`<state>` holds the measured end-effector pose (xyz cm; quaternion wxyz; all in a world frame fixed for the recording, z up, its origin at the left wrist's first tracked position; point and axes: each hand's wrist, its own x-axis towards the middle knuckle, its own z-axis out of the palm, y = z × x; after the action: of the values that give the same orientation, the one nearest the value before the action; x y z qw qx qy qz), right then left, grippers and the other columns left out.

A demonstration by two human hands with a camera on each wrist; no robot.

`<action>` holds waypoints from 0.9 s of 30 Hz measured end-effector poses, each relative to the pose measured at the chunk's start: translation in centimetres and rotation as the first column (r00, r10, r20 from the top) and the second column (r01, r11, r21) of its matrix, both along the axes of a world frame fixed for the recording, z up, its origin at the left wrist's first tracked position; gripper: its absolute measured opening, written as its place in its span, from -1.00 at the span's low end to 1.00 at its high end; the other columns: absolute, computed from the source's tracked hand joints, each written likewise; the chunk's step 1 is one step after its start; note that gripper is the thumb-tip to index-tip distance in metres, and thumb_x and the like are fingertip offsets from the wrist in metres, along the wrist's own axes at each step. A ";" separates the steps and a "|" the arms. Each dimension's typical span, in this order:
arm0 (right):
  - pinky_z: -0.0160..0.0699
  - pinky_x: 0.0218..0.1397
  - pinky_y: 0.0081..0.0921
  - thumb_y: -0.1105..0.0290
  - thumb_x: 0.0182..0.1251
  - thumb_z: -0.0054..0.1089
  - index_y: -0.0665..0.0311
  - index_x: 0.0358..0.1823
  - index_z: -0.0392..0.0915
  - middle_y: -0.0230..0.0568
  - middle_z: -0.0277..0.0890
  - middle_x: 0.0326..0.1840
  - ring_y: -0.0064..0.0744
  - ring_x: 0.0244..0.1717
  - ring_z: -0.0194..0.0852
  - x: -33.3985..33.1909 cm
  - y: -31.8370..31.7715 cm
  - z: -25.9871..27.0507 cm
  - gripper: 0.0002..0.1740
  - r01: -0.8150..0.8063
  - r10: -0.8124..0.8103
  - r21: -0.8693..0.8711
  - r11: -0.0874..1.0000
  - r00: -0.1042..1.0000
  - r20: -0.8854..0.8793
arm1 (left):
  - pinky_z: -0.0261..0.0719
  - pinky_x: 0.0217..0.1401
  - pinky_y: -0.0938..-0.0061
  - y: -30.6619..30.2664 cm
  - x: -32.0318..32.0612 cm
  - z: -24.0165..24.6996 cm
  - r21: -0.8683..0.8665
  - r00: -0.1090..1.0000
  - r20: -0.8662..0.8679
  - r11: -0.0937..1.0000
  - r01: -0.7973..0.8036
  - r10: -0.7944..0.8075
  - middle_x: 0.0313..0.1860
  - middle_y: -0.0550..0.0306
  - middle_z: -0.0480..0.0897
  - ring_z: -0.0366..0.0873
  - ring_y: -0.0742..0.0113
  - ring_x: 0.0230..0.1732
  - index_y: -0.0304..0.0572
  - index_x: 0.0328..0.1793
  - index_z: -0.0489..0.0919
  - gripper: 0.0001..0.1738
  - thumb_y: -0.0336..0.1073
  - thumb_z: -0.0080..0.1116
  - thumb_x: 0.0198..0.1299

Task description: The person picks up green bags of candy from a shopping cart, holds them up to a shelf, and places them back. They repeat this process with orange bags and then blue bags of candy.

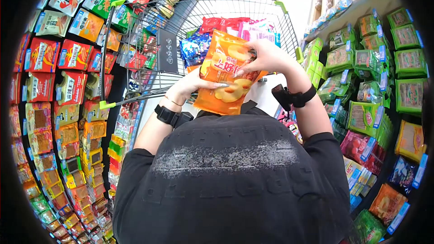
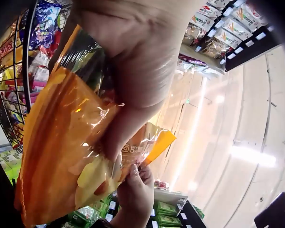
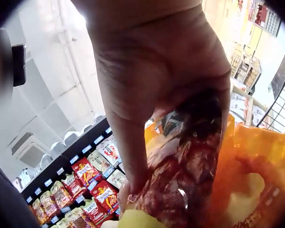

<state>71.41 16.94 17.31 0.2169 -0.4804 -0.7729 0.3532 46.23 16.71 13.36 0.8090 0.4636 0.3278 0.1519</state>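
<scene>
Gripping the orange snack bag [image 1: 224,79] by its side, the left hand [image 1: 189,86] curls its fingers across the front. The right hand [image 1: 267,56] pinches the bag's top edge. The bag is up in the air between the two hands, tilted, just over the near end of the shopping cart [image 1: 199,9], which has other packs in it. The bag looks light, puffy and crinkly, and its shiny skin may be slippery. The chips inside could break, so a soft hold at the edges seems best, not a squeeze in the middle.
</scene>
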 end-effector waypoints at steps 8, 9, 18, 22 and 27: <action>0.36 -0.35 -0.62 0.33 -0.25 0.54 0.35 -0.42 0.52 -0.46 0.47 -0.58 -0.73 -0.50 0.31 1.2 1.4 2.0 -0.61 -0.091 0.098 -0.155 0.984 0.995 0.034 | 0.40 0.21 0.37 -1.0 1.6 -1.4 -0.061 0.973 0.152 0.984 -0.165 0.173 0.16 0.10 0.48 0.47 0.32 0.12 -0.23 0.29 0.27 -0.24 -0.33 0.37 -0.07; 0.38 -0.34 -0.63 0.35 -0.24 0.53 0.35 -0.38 0.54 -0.45 0.49 -0.55 -0.74 -0.48 0.33 1.6 1.8 2.1 -0.61 -0.086 0.080 -0.108 0.990 0.995 -0.058 | 0.41 0.16 0.46 -1.0 1.6 -1.7 -0.072 0.952 0.242 0.982 -0.175 0.188 0.14 0.14 0.49 0.45 0.40 0.12 -0.23 0.27 0.33 -0.33 -0.29 0.33 0.01; 0.52 -0.22 -0.66 0.29 0.15 0.29 0.44 -0.23 0.55 -0.38 0.57 -0.34 -0.69 -0.31 0.49 8.3 4.3 11.1 -0.68 0.093 -0.116 -0.084 0.992 0.934 -0.339 | 0.51 0.09 0.43 0.4 -0.8 -3.6 -0.034 0.754 0.241 0.782 -0.622 0.611 0.05 0.08 0.53 0.53 0.33 0.01 -0.30 0.19 0.35 -0.48 -0.46 0.22 0.07; 0.51 -0.33 -0.53 0.25 0.25 0.09 0.32 -0.27 0.63 -0.18 0.61 -0.45 -0.48 -0.47 0.54 13.1 11.2 3.3 -0.72 0.305 -0.385 0.248 0.919 0.827 0.409 | 0.50 0.11 0.40 1.2 -3.1 -3.4 -0.063 0.743 0.276 0.783 -0.619 0.610 0.06 0.09 0.53 0.52 0.33 0.04 -0.27 0.20 0.35 -0.50 -0.47 0.18 0.10; 0.57 -0.34 -0.34 0.32 0.14 0.09 0.21 -0.33 0.65 -0.19 0.61 -0.49 -0.22 -0.44 0.62 12.6 10.8 2.2 -0.80 -0.050 -0.540 0.621 0.782 0.444 0.715 | 0.48 0.13 0.40 2.7 -5.3 -3.6 0.005 0.730 0.273 0.758 -0.652 0.626 0.08 0.12 0.52 0.50 0.34 0.06 -0.27 0.20 0.36 -0.49 -0.46 0.20 0.09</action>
<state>83.98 27.71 19.50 -0.0222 -0.6167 -0.7556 -0.2197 40.96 19.36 9.76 0.7182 0.3388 0.3523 0.4953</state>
